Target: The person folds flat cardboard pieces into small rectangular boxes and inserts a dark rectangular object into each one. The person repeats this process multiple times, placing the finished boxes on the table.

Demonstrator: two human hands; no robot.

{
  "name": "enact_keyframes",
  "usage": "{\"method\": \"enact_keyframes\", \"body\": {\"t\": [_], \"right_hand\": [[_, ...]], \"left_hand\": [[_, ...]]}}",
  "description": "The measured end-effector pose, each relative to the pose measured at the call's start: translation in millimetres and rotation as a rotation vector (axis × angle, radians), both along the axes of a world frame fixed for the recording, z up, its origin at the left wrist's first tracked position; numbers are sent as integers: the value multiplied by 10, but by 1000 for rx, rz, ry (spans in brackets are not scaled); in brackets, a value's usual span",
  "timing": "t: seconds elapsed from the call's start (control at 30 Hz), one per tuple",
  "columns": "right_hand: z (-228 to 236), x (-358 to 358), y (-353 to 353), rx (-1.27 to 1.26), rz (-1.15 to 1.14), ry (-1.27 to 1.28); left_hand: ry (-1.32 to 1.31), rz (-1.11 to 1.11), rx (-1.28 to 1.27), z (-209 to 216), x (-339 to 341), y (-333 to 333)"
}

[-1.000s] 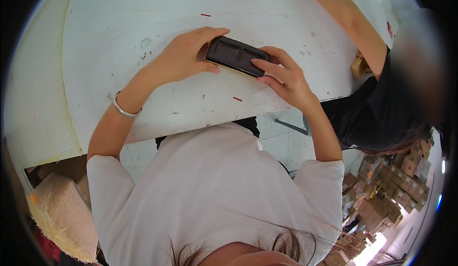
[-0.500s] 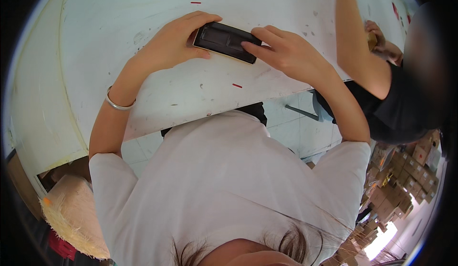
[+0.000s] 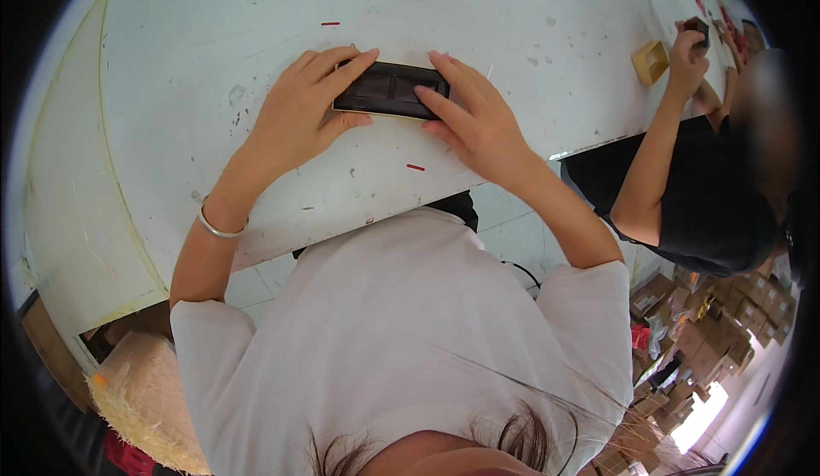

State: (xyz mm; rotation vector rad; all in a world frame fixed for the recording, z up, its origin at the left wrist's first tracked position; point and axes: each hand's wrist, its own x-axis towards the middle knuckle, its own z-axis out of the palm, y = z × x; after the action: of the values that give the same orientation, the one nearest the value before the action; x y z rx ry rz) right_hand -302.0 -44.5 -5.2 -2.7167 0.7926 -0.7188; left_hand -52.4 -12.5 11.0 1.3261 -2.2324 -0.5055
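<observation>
Between my two hands is a dark rectangular box [image 3: 373,88] with a light rim along its lower edge and shallow recesses on its upper face. My left hand [image 3: 312,96] grips its left end, fingers on the far edge and thumb at the near edge. At the other end, my right hand [image 3: 474,113] holds the box with one finger pressed on the dark face near a recess. The palms hide both ends of the box. Small red strips lie on the white table, one red strip [image 3: 330,23] beyond my left hand and another red strip [image 3: 415,168] nearer me.
To the right, a person in black [image 3: 696,186] handles a small dark piece [image 3: 698,32] beside an open yellow box [image 3: 651,63]. The white table's [image 3: 282,220] front edge runs before my body. Stacked cartons [image 3: 735,305] stand behind at lower right.
The dark box has turned closer to level and shifted slightly left, and my right hand has moved left with it. The co-worker's arm has drawn back, revealing the yellow box.
</observation>
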Motion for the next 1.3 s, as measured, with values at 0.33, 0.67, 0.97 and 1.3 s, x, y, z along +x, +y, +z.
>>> {"method": "enact_keyframes", "body": {"t": [0.33,0.67,0.97,1.3], "right_hand": [[109,-112,28,635,-115,-402],[188,-174,-104,568,-47,-259],[57,-133,9,261,-125,-134],[-25,-67,-159,248,-129,-154]], "left_hand": [[-290,112,-176,-99,-87,121],[-289,4,-244,180,-404,9],[-440,-15,-258,12,-540,11],[-457,-11,-332,-9,-598,-75]]}}
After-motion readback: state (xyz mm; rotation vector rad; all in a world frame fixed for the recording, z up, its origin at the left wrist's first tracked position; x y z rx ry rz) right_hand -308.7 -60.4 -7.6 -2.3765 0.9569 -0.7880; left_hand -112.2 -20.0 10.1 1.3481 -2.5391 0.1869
